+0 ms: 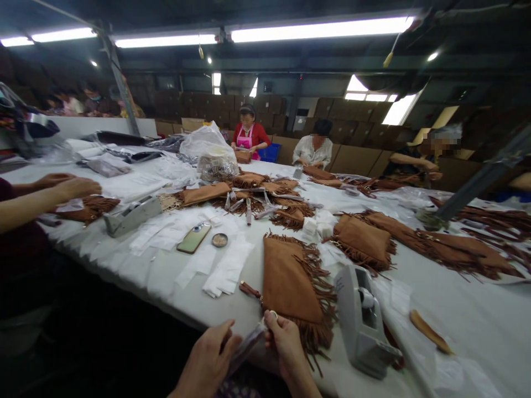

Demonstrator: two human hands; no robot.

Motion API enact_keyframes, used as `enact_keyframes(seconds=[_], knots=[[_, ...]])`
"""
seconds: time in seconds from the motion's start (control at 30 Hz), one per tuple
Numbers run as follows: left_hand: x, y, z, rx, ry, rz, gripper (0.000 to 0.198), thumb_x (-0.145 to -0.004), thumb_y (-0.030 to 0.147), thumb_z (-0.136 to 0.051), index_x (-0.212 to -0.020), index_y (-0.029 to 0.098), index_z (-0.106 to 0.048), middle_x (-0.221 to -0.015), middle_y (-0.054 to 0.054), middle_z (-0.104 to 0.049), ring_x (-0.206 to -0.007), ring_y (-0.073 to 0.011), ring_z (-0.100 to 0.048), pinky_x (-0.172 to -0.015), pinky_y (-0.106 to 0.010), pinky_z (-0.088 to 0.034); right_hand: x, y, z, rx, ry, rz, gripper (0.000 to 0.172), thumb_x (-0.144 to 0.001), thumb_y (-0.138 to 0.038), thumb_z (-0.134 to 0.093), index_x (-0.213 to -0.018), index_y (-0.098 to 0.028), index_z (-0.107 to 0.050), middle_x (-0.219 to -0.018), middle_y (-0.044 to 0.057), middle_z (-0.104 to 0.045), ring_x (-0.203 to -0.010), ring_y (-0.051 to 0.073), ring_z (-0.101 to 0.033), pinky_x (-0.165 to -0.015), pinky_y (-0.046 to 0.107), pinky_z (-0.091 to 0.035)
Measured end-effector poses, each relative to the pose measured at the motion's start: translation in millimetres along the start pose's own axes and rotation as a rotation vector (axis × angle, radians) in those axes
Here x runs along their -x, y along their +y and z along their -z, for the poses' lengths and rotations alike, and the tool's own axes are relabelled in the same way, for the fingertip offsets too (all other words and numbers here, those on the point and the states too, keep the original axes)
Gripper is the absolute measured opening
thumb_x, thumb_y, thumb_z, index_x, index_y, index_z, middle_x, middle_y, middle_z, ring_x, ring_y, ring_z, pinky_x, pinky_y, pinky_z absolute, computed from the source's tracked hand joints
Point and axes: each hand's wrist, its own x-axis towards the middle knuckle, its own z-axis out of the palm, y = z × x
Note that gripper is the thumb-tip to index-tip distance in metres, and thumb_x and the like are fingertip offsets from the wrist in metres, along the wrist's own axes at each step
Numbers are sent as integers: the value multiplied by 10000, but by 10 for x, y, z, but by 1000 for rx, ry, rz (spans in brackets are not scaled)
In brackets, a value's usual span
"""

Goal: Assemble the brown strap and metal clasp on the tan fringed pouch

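A narrow brown strap in a clear plastic sleeve (251, 341) slants between my hands at the table's near edge. My right hand (288, 345) is closed, pinching its upper end beside a pale metal ring (272, 315). My left hand (209, 356) curls around the lower part, thumb and fingers against the plastic; the strap's bottom end is hidden. Just beyond lies a brown fringed bag (290, 279), flat on the white table, its zipper pull (251, 289) pointing left. Right of the bag stands a grey tape dispenser (360, 320).
Left of the bag lie white paper slips (228, 268), a phone (194, 238) and a small round dish (219, 240). More fringed bags (360, 241) spread across the table. A co-worker's hands (70, 187) work at left near another tape dispenser (133, 214). Several people sit opposite.
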Motion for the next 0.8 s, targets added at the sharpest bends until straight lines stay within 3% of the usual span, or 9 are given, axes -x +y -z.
enact_keyframes(seconds=[0.07,0.13,0.23,0.3,0.43,0.63,0.73,0.8], knots=[[-165,217,-109,99,-57,-27,492,-852,506,-428,-1172,172,-597,-934,-95,-710,-901,-230,-635,-796,-297,-456,15,-7,-19,-29,0,-38,508,-543,-628,-714,-619,-153,-550,-427,-62,-473,-378,51,-368,-366,175,-297],[-276,320,-278,237,-114,-33,447,-843,515,-438,-1028,168,-650,-791,-66,-700,-734,-197,-639,-633,-260,-457,8,-3,-31,-76,-4,-57,524,-523,-637,-722,-618,-154,-544,-410,-68,-457,-368,43,-344,-362,170,-265],[-349,281,-494,532,-232,73,483,-795,603,-446,-788,151,-615,-516,18,-558,-372,-94,-448,-369,-201,-298,-12,-1,-45,-124,-6,-42,548,-501,-658,-722,-580,-156,-518,-395,-86,-398,-362,29,-284,-350,169,-196],[-363,211,-542,709,-340,177,498,-738,647,-503,-794,157,-571,-447,74,-475,-266,-47,-292,-301,-187,-189,-13,-11,-56,-134,-7,-20,553,-501,-658,-725,-562,-160,-495,-399,-102,-347,-365,21,-243,-351,172,-154],[-359,185,-480,959,-503,260,458,-690,591,-626,-876,181,-544,-500,83,-530,-223,-17,-245,-261,-172,-120,-2,-22,-64,-136,-46,9,537,-520,-638,-731,-555,-166,-478,-415,-106,-326,-363,18,-211,-353,184,-121],[-291,327,-535,991,-346,190,500,-642,610,-663,-794,135,-637,-472,58,-527,-261,0,-225,-293,-179,-119,-17,64,-66,-44,-108,-12,546,-605,-713,-607,-566,-179,-499,-374,-77,-384,-312,45,-256,-330,200,-123],[-259,270,-604,900,-252,135,538,-610,625,-675,-813,127,-682,-535,26,-572,-396,-54,-408,-409,-176,-335,89,-15,67,165,-16,69,565,-646,-730,-544,-540,-175,-541,-383,-33,-449,-329,76,-325,-341,226,-198],[-262,173,-642,809,-187,108,535,-588,626,-687,-807,139,-699,-579,12,-598,-586,-129,-541,-586,-213,-451,235,-180,314,324,179,261,521,-695,-672,-546,-593,-166,-620,-486,18,-560,-441,130,-470,-435,252,-346]])
